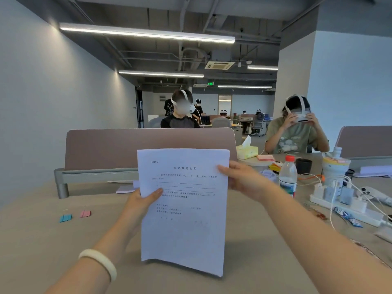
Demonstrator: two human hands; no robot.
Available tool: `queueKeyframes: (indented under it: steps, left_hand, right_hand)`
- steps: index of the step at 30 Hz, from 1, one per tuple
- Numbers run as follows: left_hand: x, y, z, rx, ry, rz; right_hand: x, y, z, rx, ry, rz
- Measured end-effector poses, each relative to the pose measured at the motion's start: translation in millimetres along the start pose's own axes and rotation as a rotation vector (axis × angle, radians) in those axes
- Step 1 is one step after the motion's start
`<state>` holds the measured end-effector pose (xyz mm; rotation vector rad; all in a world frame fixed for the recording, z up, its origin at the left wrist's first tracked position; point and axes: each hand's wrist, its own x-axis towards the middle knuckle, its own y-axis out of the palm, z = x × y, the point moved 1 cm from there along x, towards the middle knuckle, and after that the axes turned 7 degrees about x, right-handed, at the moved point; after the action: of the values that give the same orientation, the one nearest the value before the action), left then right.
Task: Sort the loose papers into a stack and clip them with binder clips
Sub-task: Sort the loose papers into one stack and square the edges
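Observation:
A stack of white printed papers stands upright above the table, its lower edge near the tabletop. My left hand grips its left edge with the thumb on the front sheet. At the right edge, my right hand pinches the stack higher up. On the table to the left lie a blue binder clip and a pink binder clip, both apart from my hands.
A desk divider runs behind the papers. To the right stand a water bottle, a tissue box, a dark cup, a power strip with chargers and cables. A person sits opposite at right.

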<state>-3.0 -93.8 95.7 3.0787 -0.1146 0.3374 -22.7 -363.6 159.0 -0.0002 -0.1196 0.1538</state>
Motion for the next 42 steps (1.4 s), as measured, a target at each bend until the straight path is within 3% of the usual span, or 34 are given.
queueKeyframes:
  steps: [6, 12, 15, 32, 42]
  left_hand:
    - [6.5, 8.2, -7.9, -0.029, 0.060, 0.007]
    - [-4.4, 14.4, 23.8, 0.041, -0.042, 0.068]
    - [3.9, 15.9, 12.9, 0.035, -0.013, 0.054]
    - [2.0, 11.1, 37.2, 0.099, -0.051, 0.026]
    - [-1.2, 2.4, 17.8, 0.134, -0.008, 0.039]
  right_hand:
    - [5.6, 21.6, -18.6, 0.241, -0.162, -0.070]
    - [5.7, 24.0, -66.3, 0.208, -0.164, -0.196]
    - [8.5, 21.3, -53.6, 0.221, -0.225, -0.239]
    - [0.2, 28.7, -94.0, 0.168, -0.146, -0.216]
    - [3.3, 28.5, -75.1, 0.188, -0.143, -0.169]
